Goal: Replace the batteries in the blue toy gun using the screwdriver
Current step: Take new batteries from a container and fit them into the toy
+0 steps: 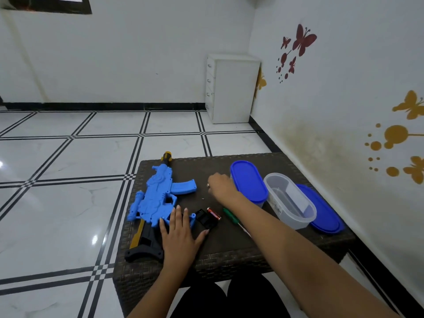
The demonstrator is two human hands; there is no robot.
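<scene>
The blue toy gun (158,198) lies on the left of the dark woven table (229,253), its black and yellow stock toward me. My left hand (181,235) rests flat on the gun's grip with straight fingers. Beside its thumb lie a black battery cover (203,217) and a red-and-black battery (213,213). A green-handled screwdriver (230,215) lies partly under my right forearm. My right hand (221,185) hovers over the table's middle with fingers curled; whether it pinches something I cannot tell. A tiny pale speck, maybe a screw (202,199), lies under it.
A closed tub with a blue lid (249,180) stands behind my right hand. An open clear tub (289,198) sits to its right, its blue lid (323,210) lying beside it. The wall runs close on the right. A white drawer unit (231,88) stands in the corner.
</scene>
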